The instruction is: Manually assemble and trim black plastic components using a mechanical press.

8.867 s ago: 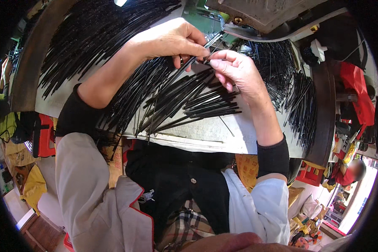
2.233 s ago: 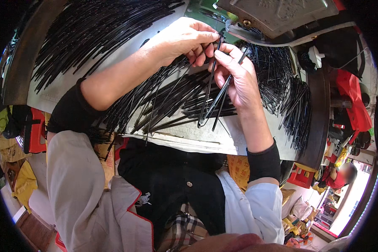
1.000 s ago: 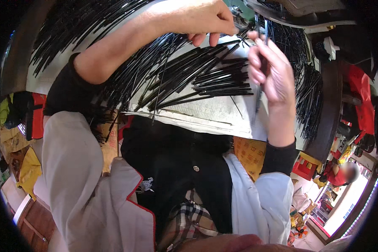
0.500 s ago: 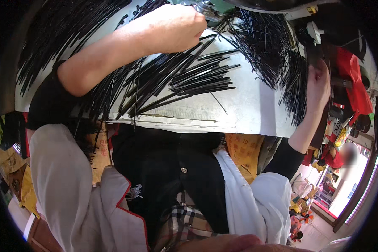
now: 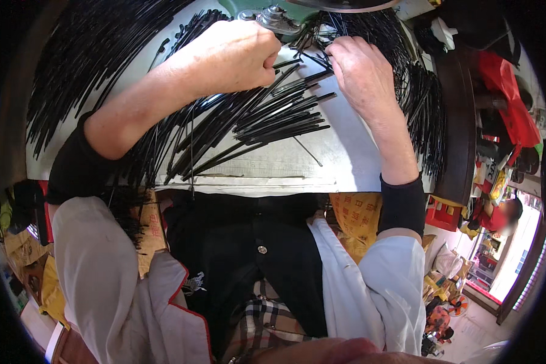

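Observation:
Many thin black strips (image 5: 279,121) lie in loose bundles across a pale work surface (image 5: 352,164). My left hand (image 5: 242,57) is closed in a fist above the middle bundle, just below the metal fitting of a green machine (image 5: 273,19). What its fingers hold, if anything, is hidden. To its right, my right hand (image 5: 367,73) is closed with bent fingers, its fingertips pressed together beside some black strips near the machine. I cannot make out what lies between those fingertips. A gap separates the two hands.
A dense pile of black strips (image 5: 97,54) covers the far left. Another pile (image 5: 424,115) runs down the right side, beside a dark brown wooden edge (image 5: 458,133). Red cloth (image 5: 503,97) hangs beyond it. A person (image 5: 497,215) is in the background at right.
My right hand has moved left from the right edge of the surface to near my left hand. My left hand has shifted slightly left and down. More of the green machine shows.

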`<action>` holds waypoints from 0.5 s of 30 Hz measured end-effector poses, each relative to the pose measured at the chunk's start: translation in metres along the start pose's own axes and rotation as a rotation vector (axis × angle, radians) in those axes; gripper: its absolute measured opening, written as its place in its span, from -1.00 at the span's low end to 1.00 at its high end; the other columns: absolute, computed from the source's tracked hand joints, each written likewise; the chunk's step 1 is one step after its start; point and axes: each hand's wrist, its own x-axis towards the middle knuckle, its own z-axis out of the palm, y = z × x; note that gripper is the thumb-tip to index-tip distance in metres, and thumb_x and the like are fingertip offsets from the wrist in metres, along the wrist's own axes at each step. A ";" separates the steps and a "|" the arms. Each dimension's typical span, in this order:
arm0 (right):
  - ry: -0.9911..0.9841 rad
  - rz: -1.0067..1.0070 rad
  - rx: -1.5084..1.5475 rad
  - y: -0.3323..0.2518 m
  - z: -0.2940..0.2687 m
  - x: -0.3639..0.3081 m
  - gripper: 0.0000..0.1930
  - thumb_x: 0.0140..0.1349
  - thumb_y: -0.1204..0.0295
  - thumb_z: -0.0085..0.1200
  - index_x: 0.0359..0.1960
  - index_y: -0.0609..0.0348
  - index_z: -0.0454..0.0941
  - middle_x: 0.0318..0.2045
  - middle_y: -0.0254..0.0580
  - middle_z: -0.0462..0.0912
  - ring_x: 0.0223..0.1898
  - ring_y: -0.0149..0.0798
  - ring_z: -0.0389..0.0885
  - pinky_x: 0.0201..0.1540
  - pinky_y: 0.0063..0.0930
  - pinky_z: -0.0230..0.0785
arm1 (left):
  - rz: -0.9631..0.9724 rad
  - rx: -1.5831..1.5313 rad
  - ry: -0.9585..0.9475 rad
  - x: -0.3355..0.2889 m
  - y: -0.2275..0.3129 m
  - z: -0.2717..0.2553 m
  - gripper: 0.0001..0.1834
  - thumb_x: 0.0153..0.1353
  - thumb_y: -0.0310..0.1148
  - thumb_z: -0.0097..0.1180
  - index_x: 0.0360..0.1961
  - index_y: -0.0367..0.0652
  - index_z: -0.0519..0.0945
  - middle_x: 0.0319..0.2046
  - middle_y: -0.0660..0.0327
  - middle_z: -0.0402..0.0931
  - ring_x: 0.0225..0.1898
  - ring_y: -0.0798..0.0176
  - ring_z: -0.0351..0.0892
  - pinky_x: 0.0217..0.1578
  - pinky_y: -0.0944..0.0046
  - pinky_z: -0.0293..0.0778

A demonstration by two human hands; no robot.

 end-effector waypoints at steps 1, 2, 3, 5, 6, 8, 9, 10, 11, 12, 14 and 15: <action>-0.010 -0.019 -0.050 0.001 0.001 0.000 -0.91 -0.02 0.50 0.01 -0.42 0.13 0.48 -0.44 -0.29 0.50 -0.31 -0.25 0.48 -0.25 -0.38 0.37 | 0.024 -0.038 0.031 0.000 0.000 -0.001 -0.88 -0.04 -0.40 0.09 -0.55 -0.25 0.54 -0.64 0.08 0.50 -0.55 0.13 0.54 -0.43 0.28 0.47; -0.010 -0.027 -0.043 -0.001 0.002 0.002 -0.91 -0.02 0.50 0.01 -0.42 0.13 0.48 -0.44 -0.29 0.50 -0.31 -0.25 0.48 -0.25 -0.38 0.37 | 0.013 -0.038 0.031 -0.001 -0.003 -0.001 -0.88 -0.04 -0.40 0.09 -0.55 -0.25 0.54 -0.64 0.08 0.50 -0.55 0.13 0.54 -0.43 0.28 0.47; -0.006 0.000 -0.015 -0.002 0.002 0.002 -0.90 0.00 0.48 0.04 -0.39 0.11 0.50 -0.40 -0.31 0.52 -0.31 -0.25 0.49 -0.27 -0.40 0.37 | -0.015 -0.108 -0.007 0.001 -0.005 -0.001 -0.87 -0.04 -0.40 0.09 -0.54 -0.26 0.54 -0.64 0.09 0.50 -0.56 0.17 0.53 -0.44 0.31 0.46; 0.016 0.054 0.043 -0.006 0.000 0.001 -0.89 0.04 0.45 0.07 -0.37 0.09 0.52 -0.37 -0.33 0.55 -0.30 -0.24 0.51 -0.28 -0.41 0.38 | -0.047 -0.178 -0.046 0.003 -0.008 -0.001 -0.87 -0.04 -0.40 0.10 -0.53 -0.27 0.55 -0.63 0.10 0.50 -0.58 0.21 0.52 -0.46 0.34 0.45; 0.016 0.052 0.046 -0.007 0.001 0.001 -0.89 0.04 0.45 0.07 -0.37 0.09 0.52 -0.37 -0.33 0.55 -0.30 -0.24 0.51 -0.28 -0.41 0.38 | -0.048 -0.218 -0.059 0.004 -0.009 -0.001 -0.86 -0.04 -0.41 0.10 -0.49 -0.28 0.56 -0.62 0.13 0.51 -0.58 0.25 0.51 -0.46 0.36 0.44; 0.008 0.061 0.059 -0.007 0.001 0.001 -0.90 0.04 0.46 0.06 -0.36 0.09 0.51 -0.36 -0.32 0.54 -0.31 -0.23 0.51 -0.27 -0.40 0.38 | -0.048 -0.297 -0.085 0.005 -0.011 -0.001 -0.82 -0.03 -0.42 0.10 -0.39 -0.30 0.59 -0.60 0.18 0.52 -0.57 0.34 0.49 -0.47 0.40 0.41; 0.009 0.061 0.059 -0.006 0.003 0.001 -0.90 0.04 0.46 0.06 -0.36 0.09 0.51 -0.36 -0.32 0.54 -0.31 -0.23 0.51 -0.27 -0.40 0.38 | -0.040 -0.324 -0.066 0.007 -0.014 0.005 -0.79 -0.03 -0.40 0.12 -0.34 -0.26 0.61 -0.60 0.21 0.51 -0.57 0.38 0.47 -0.46 0.43 0.41; 0.013 0.046 0.048 -0.005 0.006 0.000 -0.90 0.01 0.48 0.03 -0.39 0.12 0.50 -0.38 -0.30 0.53 -0.31 -0.23 0.50 -0.25 -0.39 0.38 | -0.040 -0.323 -0.066 0.007 -0.017 0.005 -0.79 -0.03 -0.40 0.12 -0.34 -0.26 0.61 -0.60 0.21 0.51 -0.57 0.38 0.47 -0.46 0.43 0.41; 0.019 0.030 0.037 -0.004 0.007 0.000 -0.91 -0.01 0.50 0.01 -0.42 0.14 0.48 -0.41 -0.28 0.51 -0.31 -0.24 0.49 -0.24 -0.39 0.37 | 0.001 -0.342 -0.046 0.007 -0.019 0.005 -0.80 -0.02 -0.38 0.13 -0.35 -0.25 0.61 -0.60 0.22 0.51 -0.58 0.39 0.46 -0.46 0.43 0.40; 0.020 0.028 0.039 -0.003 0.007 0.001 -0.91 -0.01 0.50 0.01 -0.42 0.14 0.48 -0.41 -0.28 0.51 -0.31 -0.24 0.49 -0.24 -0.39 0.37 | 0.042 -0.361 -0.026 0.006 -0.020 0.005 -0.80 -0.02 -0.37 0.14 -0.37 -0.24 0.61 -0.60 0.23 0.51 -0.58 0.40 0.45 -0.46 0.44 0.40; -0.030 0.038 -0.008 -0.003 0.007 0.002 -0.91 -0.01 0.50 0.01 -0.42 0.15 0.48 -0.40 -0.28 0.51 -0.31 -0.21 0.49 -0.24 -0.38 0.38 | 0.017 -0.362 -0.018 0.006 -0.020 0.004 -0.82 -0.01 -0.37 0.14 -0.38 -0.23 0.62 -0.60 0.25 0.51 -0.59 0.41 0.44 -0.47 0.44 0.39; -0.029 0.038 -0.008 -0.003 0.006 0.002 -0.91 -0.01 0.50 0.01 -0.42 0.15 0.48 -0.40 -0.28 0.51 -0.31 -0.21 0.49 -0.24 -0.38 0.38 | -0.005 -0.365 -0.012 0.006 -0.019 0.002 -0.83 -0.01 -0.36 0.14 -0.40 -0.22 0.62 -0.60 0.26 0.52 -0.59 0.42 0.43 -0.48 0.44 0.38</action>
